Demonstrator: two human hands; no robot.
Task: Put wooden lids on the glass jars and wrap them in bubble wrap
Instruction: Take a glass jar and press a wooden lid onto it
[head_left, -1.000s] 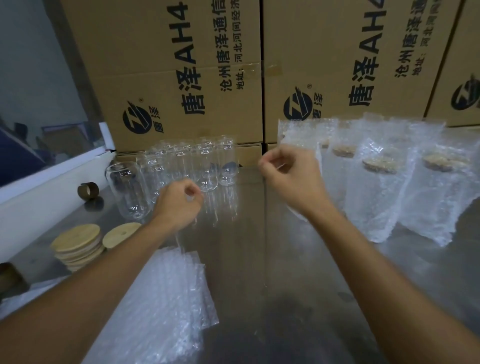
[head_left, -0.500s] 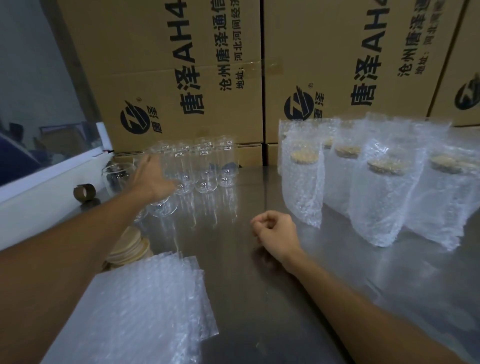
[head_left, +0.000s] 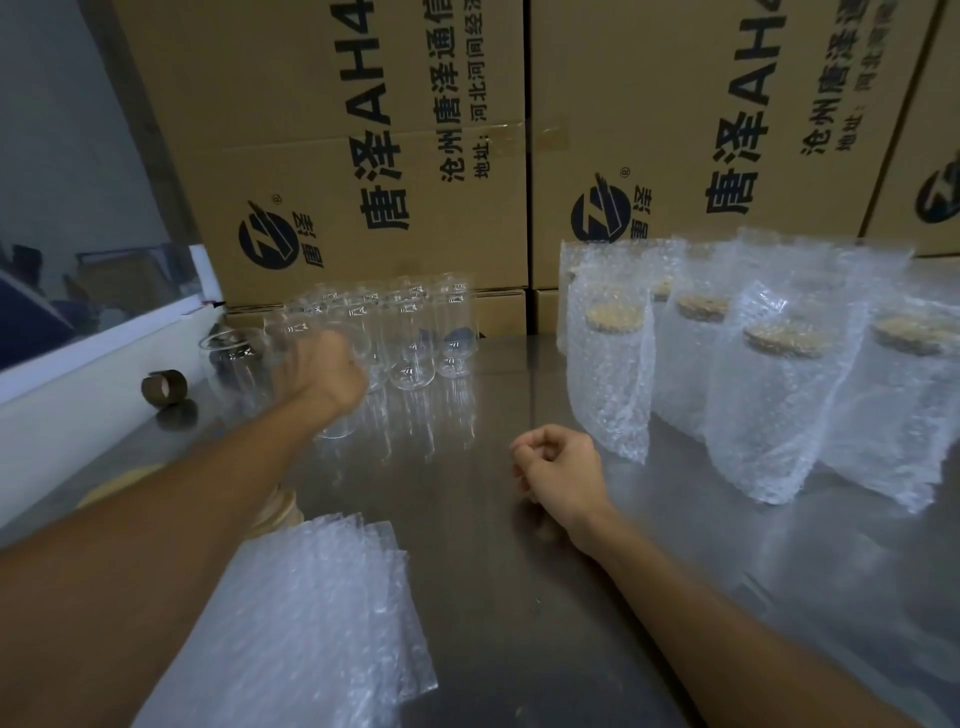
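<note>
Now, in the head view, the left hand (head_left: 324, 371) reaches forward into the group of clear, empty glass jars (head_left: 410, 332) at the back left of the shiny grey metal table (head_left: 467, 519). Its fingers seem to curl around one jar, but the hand is blurred, so I cannot tell if it really grips. The right hand (head_left: 558, 467) rests on the table near the middle, with its fingers curled in and nothing between them. At the right stand several jars with round wooden lids, wrapped in bubble wrap (head_left: 769, 389). A flat stack of clear bubble wrap sheets (head_left: 311, 613) lies near the front left. A pile of round wooden lids (head_left: 278, 512) is partly hidden under the left forearm. Big brown cardboard boxes (head_left: 363, 156) stand behind the table.
</note>
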